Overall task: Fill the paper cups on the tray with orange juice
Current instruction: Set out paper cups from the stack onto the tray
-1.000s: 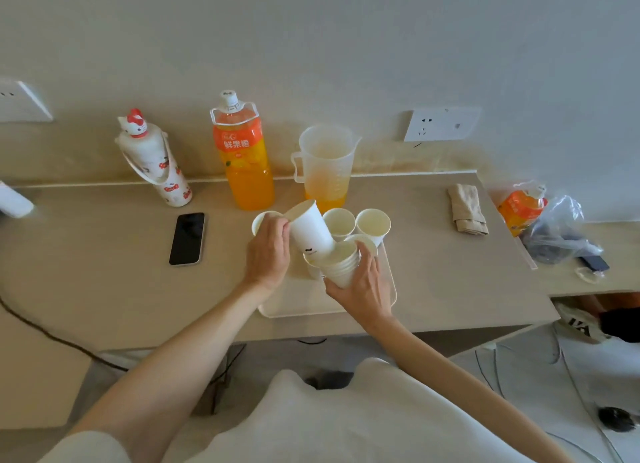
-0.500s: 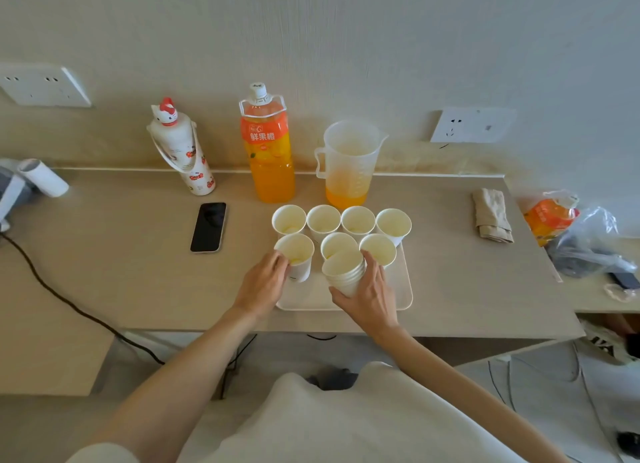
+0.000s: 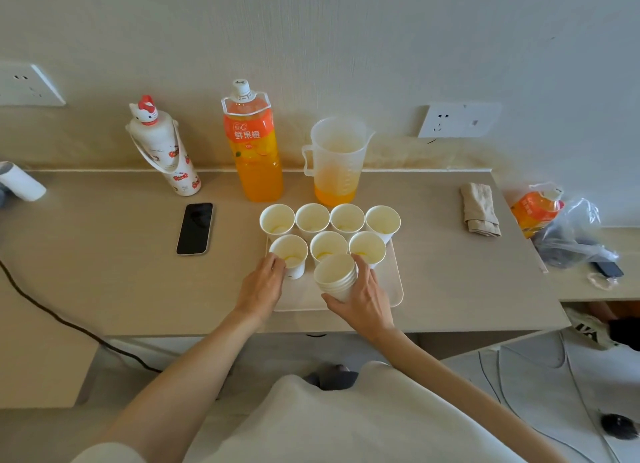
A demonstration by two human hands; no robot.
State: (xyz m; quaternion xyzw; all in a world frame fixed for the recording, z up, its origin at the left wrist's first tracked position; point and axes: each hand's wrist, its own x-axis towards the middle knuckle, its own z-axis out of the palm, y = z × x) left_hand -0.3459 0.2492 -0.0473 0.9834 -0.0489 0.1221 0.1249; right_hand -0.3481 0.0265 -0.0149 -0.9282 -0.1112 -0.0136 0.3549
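Observation:
A cream tray (image 3: 394,289) on the desk carries several white paper cups in two rows; the nearest-left cup (image 3: 290,255) stands upright. My left hand (image 3: 262,287) touches that cup's side with its fingertips. My right hand (image 3: 363,300) grips a stack of nested paper cups (image 3: 335,276) tilted over the tray's front. Traces of orange show in the bottoms of some cups. Behind the tray stand a tall orange juice bottle (image 3: 254,144), capped, and a clear plastic jug (image 3: 337,161) with a little juice in it.
A black phone (image 3: 195,228) lies left of the tray, a white character bottle (image 3: 162,149) behind it. A folded cloth (image 3: 479,209) lies to the right, a plastic bag with another juice bottle (image 3: 535,213) beyond it. A black cable (image 3: 52,315) hangs off the desk's left.
My left hand has set the single cup it held down upright at the tray's front left and now only touches it. My right hand still holds the stack. The camera has shifted.

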